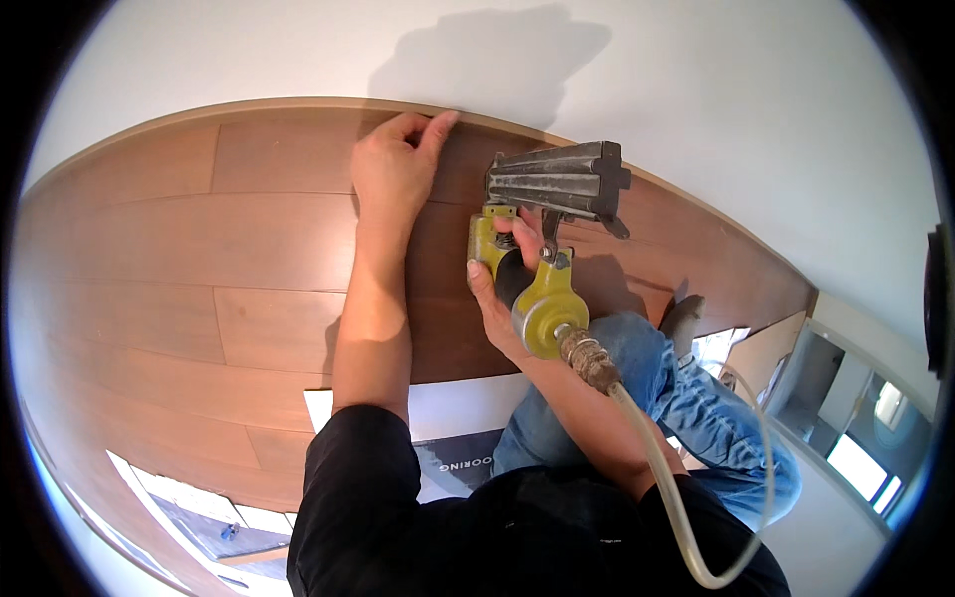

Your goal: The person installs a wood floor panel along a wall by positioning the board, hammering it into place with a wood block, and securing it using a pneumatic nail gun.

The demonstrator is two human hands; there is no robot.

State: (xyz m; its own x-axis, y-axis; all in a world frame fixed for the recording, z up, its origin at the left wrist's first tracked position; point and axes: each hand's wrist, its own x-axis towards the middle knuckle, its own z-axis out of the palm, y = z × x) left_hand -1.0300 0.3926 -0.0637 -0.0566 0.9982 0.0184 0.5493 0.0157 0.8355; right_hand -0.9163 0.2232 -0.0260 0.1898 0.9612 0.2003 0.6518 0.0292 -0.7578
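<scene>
My left hand (393,169) is closed, fingers curled and pressed to a thin light-wood trim strip (298,103) along the junction of the wood plank floor (279,244) and the white wall. My right hand (497,308) grips a yellow-green pneumatic nail gun (547,310), thumb on its body and fingers partly hidden behind it. The gun's dark, dusty magazine (552,181) lies across the planks just below the strip, right of my left hand. A pale air hose (652,463) runs from the brass-coloured fitting down past my right forearm and loops up at the right.
The white wall (686,70) rises beyond the strip. My jeans-clad leg (716,418) is bent at lower right beside a shoe (681,318). A printed sheet (448,453) lies under me. An opening into another space (836,398) shows at far right, and window-like bright panels at lower left.
</scene>
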